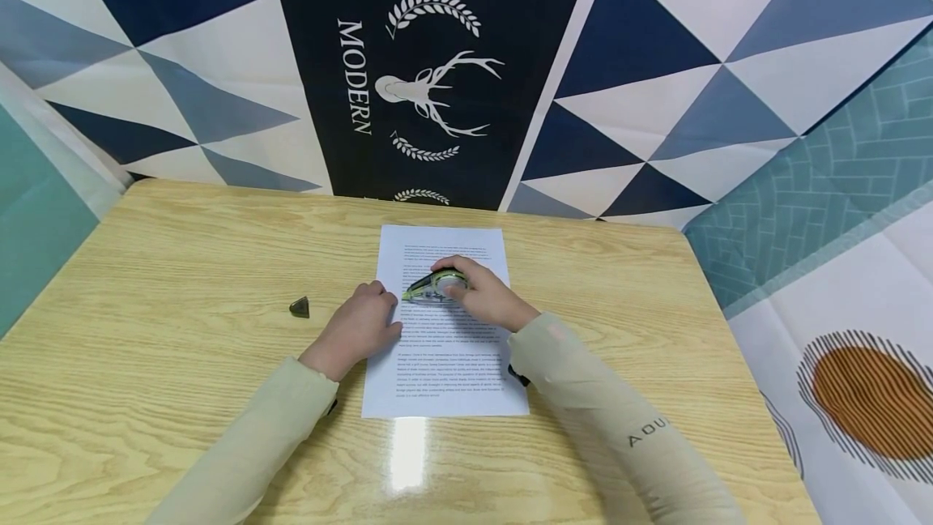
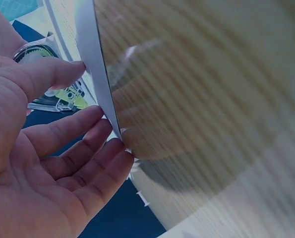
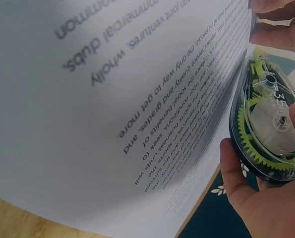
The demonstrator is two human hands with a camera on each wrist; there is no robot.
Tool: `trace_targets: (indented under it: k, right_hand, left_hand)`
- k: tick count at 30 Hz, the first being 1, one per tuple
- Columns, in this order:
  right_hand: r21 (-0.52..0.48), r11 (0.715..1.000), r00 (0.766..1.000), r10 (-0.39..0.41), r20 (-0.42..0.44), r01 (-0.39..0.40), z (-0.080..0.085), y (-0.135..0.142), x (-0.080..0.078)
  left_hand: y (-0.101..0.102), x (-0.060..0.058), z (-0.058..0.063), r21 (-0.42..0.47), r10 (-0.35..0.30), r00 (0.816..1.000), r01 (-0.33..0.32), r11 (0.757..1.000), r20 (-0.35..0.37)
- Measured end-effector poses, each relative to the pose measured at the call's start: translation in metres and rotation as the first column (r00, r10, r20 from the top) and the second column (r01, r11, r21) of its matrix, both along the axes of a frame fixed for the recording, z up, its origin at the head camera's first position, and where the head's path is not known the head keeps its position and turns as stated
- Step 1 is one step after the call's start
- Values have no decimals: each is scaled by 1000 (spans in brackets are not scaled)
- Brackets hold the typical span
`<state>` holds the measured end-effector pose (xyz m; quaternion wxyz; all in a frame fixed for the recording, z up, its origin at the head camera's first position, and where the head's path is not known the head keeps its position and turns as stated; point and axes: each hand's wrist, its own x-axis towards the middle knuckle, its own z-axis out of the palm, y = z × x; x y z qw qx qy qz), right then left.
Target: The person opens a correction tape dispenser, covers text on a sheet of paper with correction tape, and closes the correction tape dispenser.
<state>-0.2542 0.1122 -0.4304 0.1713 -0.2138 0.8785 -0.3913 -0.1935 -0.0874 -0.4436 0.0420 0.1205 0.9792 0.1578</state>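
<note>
A sheet of paper [image 1: 445, 235] covered in printed text lies on the wooden table. Over its middle, my right hand [image 1: 487, 298] grips a correction tape [image 1: 436, 290] between thumb and fingers. Green gears show through the clear case of the correction tape [image 3: 266, 119] in the right wrist view, and its tip points left, right at the printed lines. My left hand [image 1: 362, 321] rests at the paper's left edge. In the left wrist view, the fingertips [image 2: 121, 148] of that hand press along the edge, thumb apart from the other fingers.
A small dark cap [image 1: 300, 308] lies on the table [image 1: 219, 266] left of my left hand. Behind the table's far edge hangs a patterned cloth [image 1: 437, 177] with a deer head and triangles. A white cloth with a brown circle [image 1: 875, 399] is at the right.
</note>
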Motion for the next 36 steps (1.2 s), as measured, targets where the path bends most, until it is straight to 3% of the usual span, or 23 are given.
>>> trace_targets:
  k: [16, 20, 28, 36]
  right_hand:
    - [23, 999, 999, 32, -10, -32, 1, -2, 0]
    - [40, 997, 996, 72, -45, -71, 3, -3, -1]
    - [182, 970, 968, 193, -158, -163, 11, -9, 1]
    - [304, 934, 941, 260, -216, -188, 17, -13, 1]
  left_hand:
    - [1, 1, -1, -2, 1, 1000, -1, 1000, 9]
    - [0, 1, 0, -3, -8, 1000, 8, 1000, -9]
    - [-1, 0, -2, -4, -12, 1000, 12, 1000, -12]
    - [-1, 0, -3, -7, -20, 999, 20, 1000, -28]
